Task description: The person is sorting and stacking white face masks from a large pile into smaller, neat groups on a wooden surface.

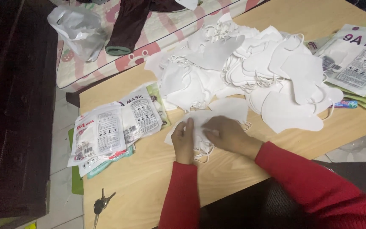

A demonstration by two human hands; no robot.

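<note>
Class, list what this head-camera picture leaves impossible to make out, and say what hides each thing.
- Head view: the middle of the white mask is covered by the left hand and right hand.
- The mask pile: lower masks are buried.
- The packet stack is cut by the right edge.
- The keys are too small.

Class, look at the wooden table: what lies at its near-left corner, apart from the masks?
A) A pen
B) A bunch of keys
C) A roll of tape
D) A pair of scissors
B: a bunch of keys lies at the near-left corner of the wooden table, below the packaged masks.
</note>
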